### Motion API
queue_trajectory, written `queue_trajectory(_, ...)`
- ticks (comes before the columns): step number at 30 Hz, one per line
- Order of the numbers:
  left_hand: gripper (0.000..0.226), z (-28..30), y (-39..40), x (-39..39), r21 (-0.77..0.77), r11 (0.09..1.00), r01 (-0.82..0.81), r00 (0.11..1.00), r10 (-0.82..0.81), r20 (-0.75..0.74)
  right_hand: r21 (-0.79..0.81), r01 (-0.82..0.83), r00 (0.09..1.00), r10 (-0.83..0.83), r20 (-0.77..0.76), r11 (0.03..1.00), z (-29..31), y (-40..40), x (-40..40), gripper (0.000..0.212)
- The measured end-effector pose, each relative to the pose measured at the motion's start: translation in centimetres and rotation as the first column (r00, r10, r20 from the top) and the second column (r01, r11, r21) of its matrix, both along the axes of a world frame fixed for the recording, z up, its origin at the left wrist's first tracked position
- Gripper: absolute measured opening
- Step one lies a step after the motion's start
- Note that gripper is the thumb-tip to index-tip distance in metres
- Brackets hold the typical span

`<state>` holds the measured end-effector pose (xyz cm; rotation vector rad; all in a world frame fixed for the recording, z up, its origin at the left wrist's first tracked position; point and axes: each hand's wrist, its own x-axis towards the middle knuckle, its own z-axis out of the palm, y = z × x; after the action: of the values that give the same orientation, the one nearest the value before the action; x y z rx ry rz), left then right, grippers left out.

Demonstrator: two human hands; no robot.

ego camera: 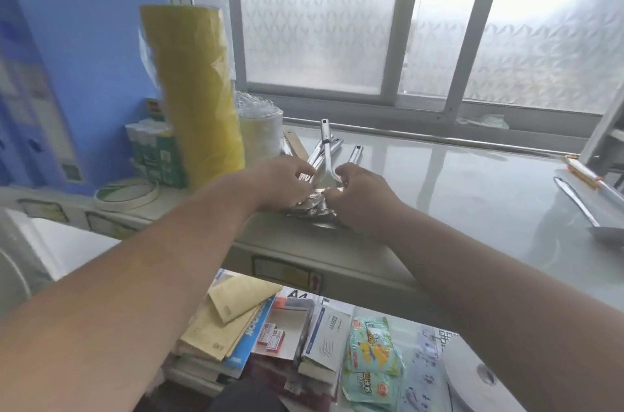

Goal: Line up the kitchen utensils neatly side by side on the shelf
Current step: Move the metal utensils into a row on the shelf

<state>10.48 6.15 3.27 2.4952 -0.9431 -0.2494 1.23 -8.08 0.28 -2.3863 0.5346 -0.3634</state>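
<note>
Steel utensils sit in a jumbled bundle on the white shelf, handles fanning up and back toward the window, heads down near the shelf's front edge. Left hand has fingers curled in on the bundle's left side, pinching at the metal. Right hand mirrors it on the right side, fingers curled onto the utensil heads; exact piece each hand holds cannot be told, they overlap and blur. Both hands nearly touch over the pile.

Left of the bundle it is tight: yellow tape stack stands upright just beside, clear tape roll behind it, blue file box further left, flat tape ring near the front edge.

Right of the bundle the shelf surface runs open and glossy out to a lone ladle lying well apart at the far right edge, with an orange-trimmed tool just behind it. Frosted window closes the back.

Below the front lip, a lower shelf holds envelopes and green packets.
</note>
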Motion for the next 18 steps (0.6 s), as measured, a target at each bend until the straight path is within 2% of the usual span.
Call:
queue_trajectory(4,0.038,0.5,-0.9,-1.0,0.012,1.000,0.024,0.999,-0.025,0.035,0.071,0.096,0.995,-0.096,0.000,0.993,0.6,-1.3,-0.9,0.056)
queue_trajectory(9,0.042,0.9,-2.2,-1.9,0.140,0.990,0.026,0.995,-0.039,0.089,0.255,0.193,0.979,-0.205,0.022,0.947,1.8,-3.2,-2.7,0.030)
queue_trajectory(11,0.038,1.0,-2.8,-2.1,0.200,0.980,0.018,0.990,-0.046,0.136,0.321,0.221,0.966,-0.251,0.057,0.921,2.2,-4.0,-4.2,0.032)
queue_trajectory(13,0.032,1.0,-3.8,-2.3,0.228,0.973,0.024,0.974,-0.074,0.215,0.285,0.253,0.953,-0.289,0.094,0.925,2.3,-5.0,-6.2,0.037)
queue_trajectory(16,0.037,1.3,-5.9,-4.3,0.161,0.983,0.082,0.945,-0.129,0.302,0.293,0.308,0.928,-0.353,0.116,0.905,2.1,-6.3,-9.6,0.040)
queue_trajectory(18,0.040,1.3,-7.9,-6.7,0.111,0.974,0.198,0.929,-0.222,0.296,0.344,0.344,0.900,-0.412,0.145,0.874,1.8,-6.9,-11.6,0.040)
